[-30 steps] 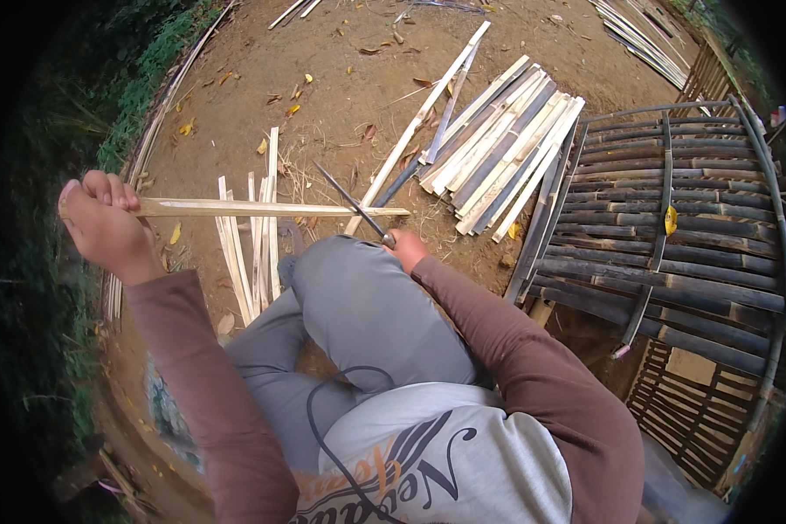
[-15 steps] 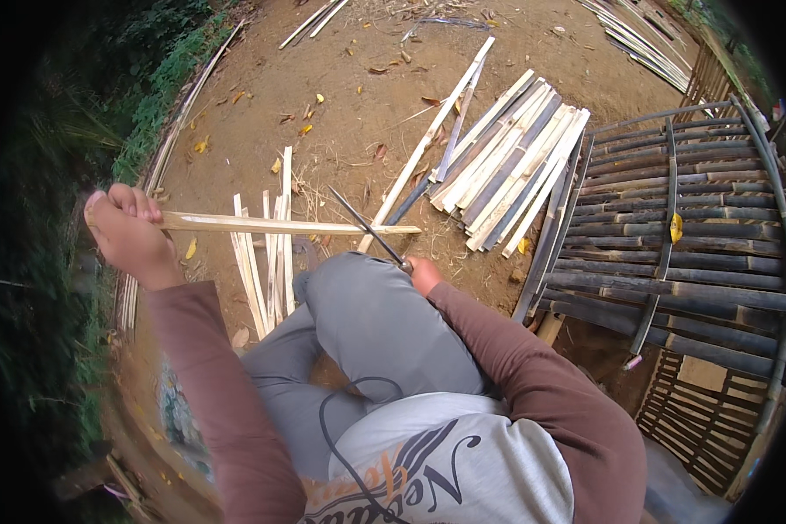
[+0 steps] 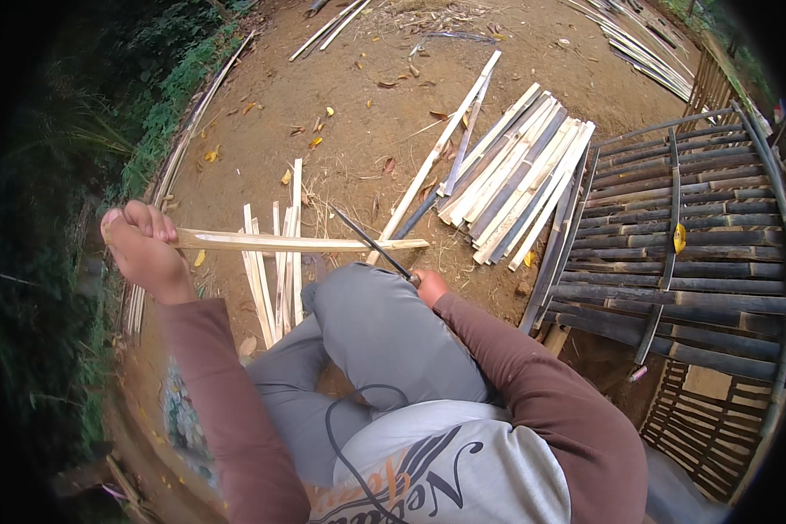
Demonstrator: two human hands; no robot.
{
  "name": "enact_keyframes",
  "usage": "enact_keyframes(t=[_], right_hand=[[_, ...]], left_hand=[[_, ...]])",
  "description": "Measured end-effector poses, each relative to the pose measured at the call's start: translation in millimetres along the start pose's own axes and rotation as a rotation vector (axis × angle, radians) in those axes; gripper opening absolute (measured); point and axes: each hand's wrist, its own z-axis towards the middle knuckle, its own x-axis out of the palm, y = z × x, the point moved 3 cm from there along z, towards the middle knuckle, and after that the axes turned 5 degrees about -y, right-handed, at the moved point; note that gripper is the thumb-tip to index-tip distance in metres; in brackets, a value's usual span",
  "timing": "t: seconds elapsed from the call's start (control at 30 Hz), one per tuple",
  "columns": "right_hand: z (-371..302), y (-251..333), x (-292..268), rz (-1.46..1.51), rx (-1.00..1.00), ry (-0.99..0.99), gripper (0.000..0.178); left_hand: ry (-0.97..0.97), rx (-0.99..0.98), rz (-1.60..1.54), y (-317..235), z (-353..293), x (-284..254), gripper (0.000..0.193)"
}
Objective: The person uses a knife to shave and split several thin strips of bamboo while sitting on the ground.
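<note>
Earth [image 3: 253, 162], brown and scattered with dry leaves, spreads across most of the view, with green foliage [image 3: 162, 127] along its left border. At the right stands a bamboo platform [image 3: 725, 301], its dark poles laid side by side and crossed by a narrow split cane. Bent legs in grey trousers [image 3: 384, 323] fill the lower middle, one knee raised. Beyond the knee, near the platform, lies a stack of split bamboo slats [image 3: 515, 183], pale faces mixed with dark ones. One long pale slat [image 3: 436, 155] lies just left of that stack. Farther left, a small cluster of pale slats [image 3: 286, 284] passes beneath the bamboo strip [image 3: 301, 244], which runs nearly level in front of the knee, its right end free. A long-bladed knife [image 3: 391, 260] slants across the strip near that end, tip up and left; whether its edge bites in cannot be told. The left hand [image 3: 148, 253] is clenched round the strip's other end. The right hand [image 3: 430, 286], just beside the knee, grasps the knife's mostly hidden handle. One yellow leaf [image 3: 679, 237] sits on the platform's cane.
</note>
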Motion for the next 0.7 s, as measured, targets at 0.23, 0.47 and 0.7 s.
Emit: enact_keyframes(t=[0.23,0.47,0.7], right_hand=[[5,36,4,-0.134,0.057,0.012,0.024],[-11,26,1,-0.395,0.078,0.093,0.031],[-5,9,-2,-0.263,0.148,0.044,0.029]], left_hand=[[-0.124,-0.014,0.066,22,18,-47,0.021],[-0.154,-0.021,0.087,19,12,-42,0.021],[-0.121,0.006,0.100,11,5,-36,0.022]])
